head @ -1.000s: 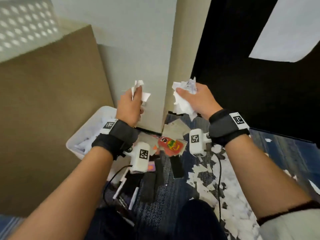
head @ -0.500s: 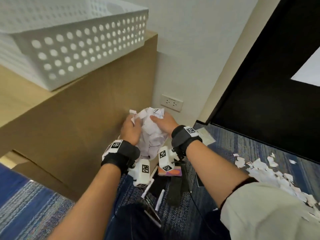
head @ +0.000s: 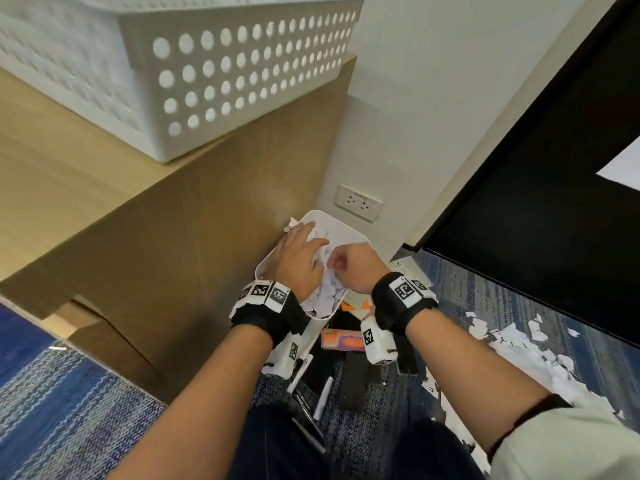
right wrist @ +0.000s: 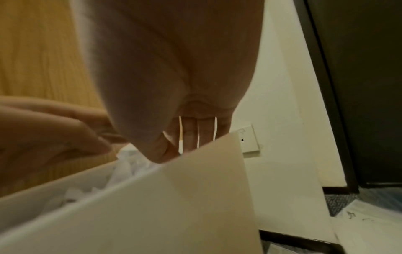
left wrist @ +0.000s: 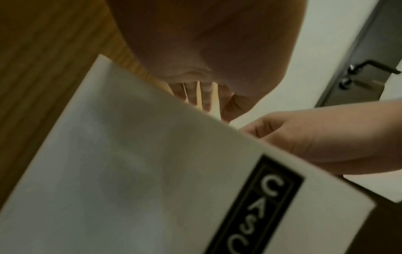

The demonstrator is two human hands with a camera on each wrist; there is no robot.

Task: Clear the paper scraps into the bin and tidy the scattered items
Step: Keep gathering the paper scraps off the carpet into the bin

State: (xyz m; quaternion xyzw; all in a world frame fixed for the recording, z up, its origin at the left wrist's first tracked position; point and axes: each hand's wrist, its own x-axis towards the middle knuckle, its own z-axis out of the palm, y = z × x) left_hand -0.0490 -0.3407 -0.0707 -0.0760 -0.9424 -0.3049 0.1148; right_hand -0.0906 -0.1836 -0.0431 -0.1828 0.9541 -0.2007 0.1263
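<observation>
White basket (head: 207, 81) tops the cabinet at left; left hand (head: 298, 261) lies flat, fingers straight, on scraps (head: 325, 292) in the bin (head: 346, 223); right hand (head: 353, 268) curls just beside, grip unclear; more scraps (head: 540, 362) litter the carpet

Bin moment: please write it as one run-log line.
left hand: flat on scraps | right hand: curled over bin | floor scraps: remain
</observation>
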